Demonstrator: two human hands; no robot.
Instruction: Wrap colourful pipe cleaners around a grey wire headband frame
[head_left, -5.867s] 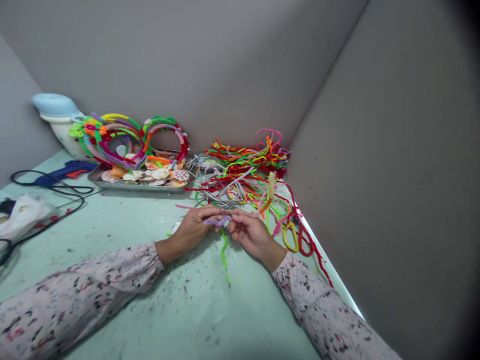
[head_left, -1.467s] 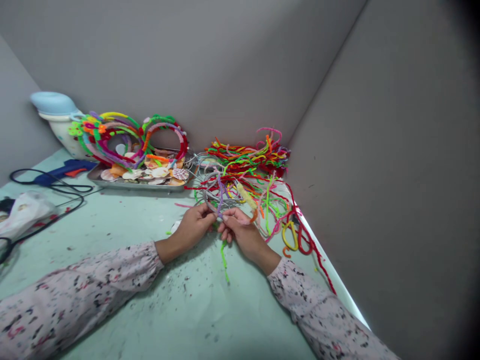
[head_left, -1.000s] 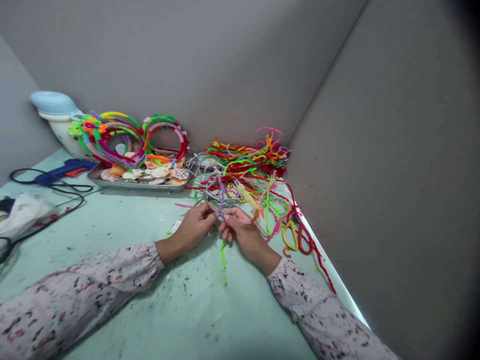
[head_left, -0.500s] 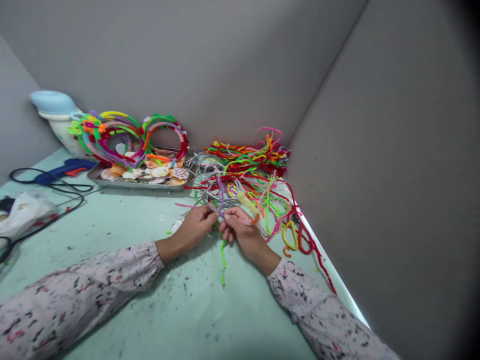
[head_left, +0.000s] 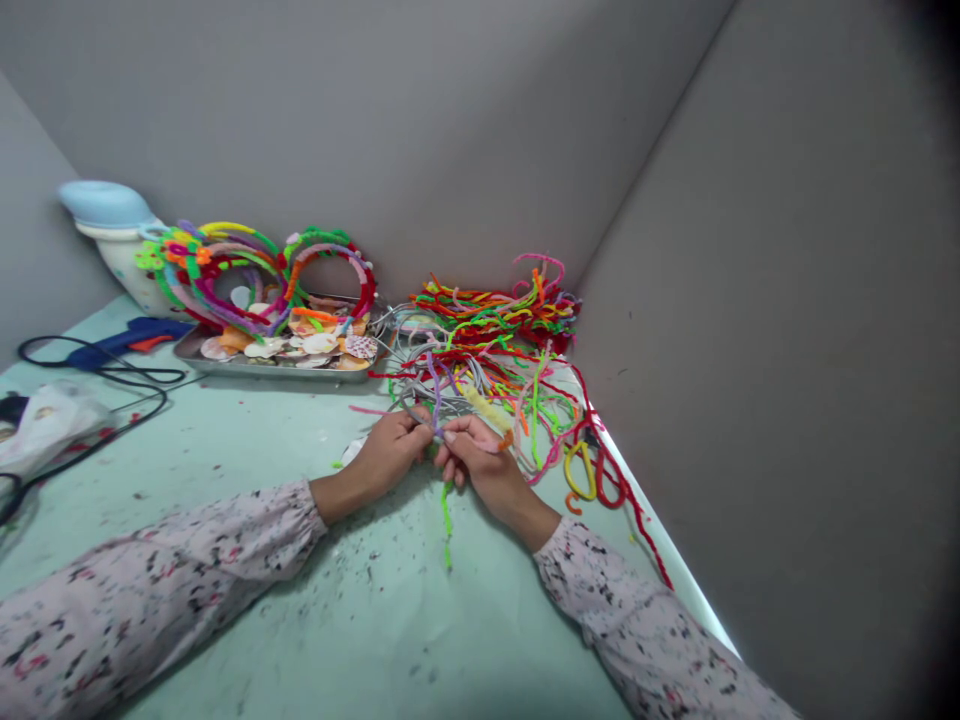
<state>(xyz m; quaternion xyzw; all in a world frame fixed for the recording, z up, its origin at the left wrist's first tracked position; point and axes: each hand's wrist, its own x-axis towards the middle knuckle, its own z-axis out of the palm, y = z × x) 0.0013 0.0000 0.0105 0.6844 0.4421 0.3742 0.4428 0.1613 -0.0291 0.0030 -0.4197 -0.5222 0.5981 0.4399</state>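
Head view: fuzzy purple pipe cleaner (head_left: 436,388); thin, kinked

This is a small handicraft workspace, a corner set up for making things by hand rather than a kitchen or an office. A pale green surface (head_left: 225,590), flecked with fibre scraps, is boxed in by grey boards (head_left: 750,300) from 12 round to 3 o'clock. At 10 o'clock lies a blue hot glue gun (head_left: 131,338) with a black cord. At 11 o'clock, a metal tray (head_left: 262,368) holds seashells, and finished pipe-cleaner headbands (head_left: 255,275) lean behind it. A heap of pipe cleaners (head_left: 495,315) fills 12 to 1 o'clock.
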